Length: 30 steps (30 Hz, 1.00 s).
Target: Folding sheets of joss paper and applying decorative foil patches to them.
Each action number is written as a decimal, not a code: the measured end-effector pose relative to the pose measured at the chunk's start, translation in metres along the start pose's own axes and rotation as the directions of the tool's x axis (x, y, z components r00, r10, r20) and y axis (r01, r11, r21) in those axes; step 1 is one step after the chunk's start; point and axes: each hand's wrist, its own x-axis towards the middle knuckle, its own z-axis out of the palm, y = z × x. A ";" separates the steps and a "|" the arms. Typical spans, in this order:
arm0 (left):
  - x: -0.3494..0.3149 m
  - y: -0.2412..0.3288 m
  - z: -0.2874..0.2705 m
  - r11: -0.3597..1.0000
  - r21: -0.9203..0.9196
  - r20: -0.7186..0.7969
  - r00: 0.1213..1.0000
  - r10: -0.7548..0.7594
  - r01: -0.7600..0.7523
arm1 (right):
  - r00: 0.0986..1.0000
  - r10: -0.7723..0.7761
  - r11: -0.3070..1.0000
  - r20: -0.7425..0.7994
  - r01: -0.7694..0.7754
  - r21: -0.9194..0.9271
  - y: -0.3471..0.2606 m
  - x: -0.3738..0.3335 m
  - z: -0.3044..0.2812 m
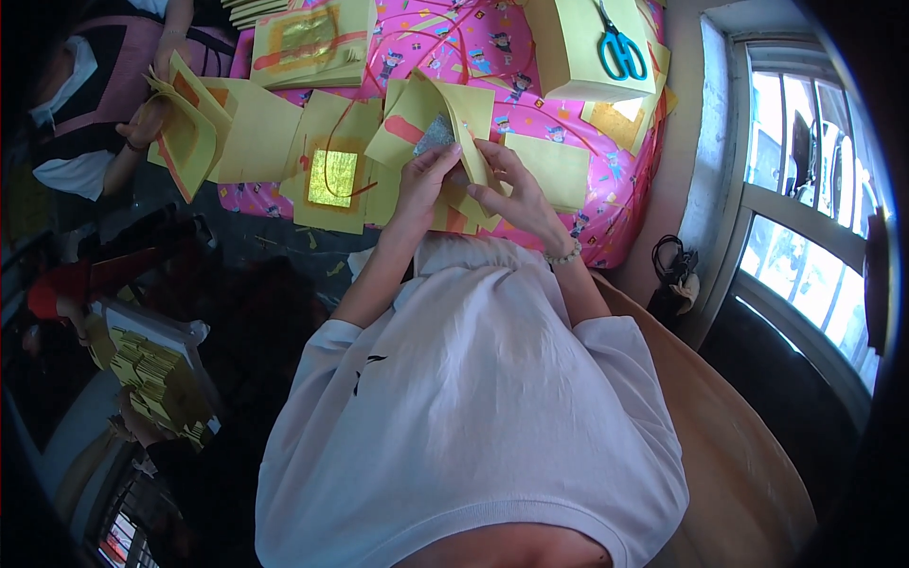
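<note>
Several yellow paper sheets (462,112) stand half folded between my hands above the table. My left hand (424,185) pinches their near edge, thumb pointing up, beside a silver foil patch (436,135). On the other side, my right hand (519,189) has its fingers and thumb bent around the sheets' right edge. More yellow paper lies beneath my hands. Just to the left is a sheet with a gold foil square (331,177), and a thin red cord (329,156) loops over it. A plain yellow sheet (549,170) rests beside my right hand.
Teal-handled scissors (620,57) lie on a thick yellow paper stack (573,47) at the far right. Another stack (317,57) sits far left on the pink patterned cover (606,194). A co-worker's hand (142,128) holds folded paper at left; others hold a box of gold pieces (156,379).
</note>
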 end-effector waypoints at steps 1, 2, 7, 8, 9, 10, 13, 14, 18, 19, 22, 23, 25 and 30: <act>0.000 0.000 0.000 1.000 -0.010 0.013 1.000 -0.008 0.008 | 1.000 0.006 1.000 -0.001 -0.006 0.007 -0.001 0.000 0.000; 0.001 0.001 0.000 1.000 -0.010 0.012 1.000 -0.011 0.011 | 1.000 0.011 1.000 -0.003 -0.011 0.013 -0.002 0.000 0.000; 0.003 -0.001 0.000 0.999 -0.036 0.028 1.000 -0.011 0.012 | 1.000 0.010 1.000 0.004 -0.010 0.009 -0.002 0.001 -0.002; 0.003 -0.001 -0.001 0.999 -0.035 0.028 1.000 -0.013 0.014 | 1.000 0.008 1.000 0.009 -0.008 0.012 -0.002 0.000 -0.002; 0.003 -0.002 -0.001 0.999 -0.037 0.024 1.000 -0.010 0.011 | 1.000 0.010 1.000 0.009 -0.010 0.013 -0.002 0.000 -0.002; 0.004 -0.002 -0.002 0.999 -0.039 0.020 1.000 -0.007 0.008 | 1.000 0.009 1.000 0.005 -0.009 0.025 -0.002 0.000 -0.002; 0.004 -0.003 -0.001 0.999 -0.040 0.025 1.000 -0.016 0.017 | 1.000 0.011 0.999 0.001 -0.011 0.047 -0.001 0.000 -0.002; 0.004 -0.002 -0.001 0.999 -0.039 0.026 1.000 -0.017 0.018 | 1.000 0.013 0.998 0.003 -0.013 0.058 0.000 0.000 -0.002; 0.003 -0.002 -0.001 1.000 -0.023 0.019 1.000 -0.007 0.008 | 1.000 0.012 0.998 -0.001 -0.012 0.055 -0.001 0.000 -0.002; 0.003 -0.002 -0.001 1.000 -0.015 0.022 1.000 -0.016 0.016 | 1.000 0.012 0.998 0.003 -0.012 0.055 0.000 0.000 -0.002; 0.003 -0.001 0.000 1.000 -0.006 0.016 1.000 -0.007 0.007 | 1.000 0.013 0.999 0.005 -0.013 0.046 0.000 0.000 -0.002; 0.003 -0.002 0.000 1.000 -0.005 0.016 1.000 -0.007 0.007 | 1.000 0.014 0.999 0.005 -0.015 0.037 0.000 0.000 -0.002; 0.003 -0.002 -0.001 1.000 -0.003 0.030 1.000 0.011 -0.011 | 1.000 0.013 0.999 0.005 -0.013 0.044 0.001 0.001 -0.002; 0.004 -0.003 0.000 1.000 -0.011 0.026 1.000 0.009 -0.009 | 1.000 0.016 0.999 0.003 -0.017 0.032 0.004 0.001 -0.002</act>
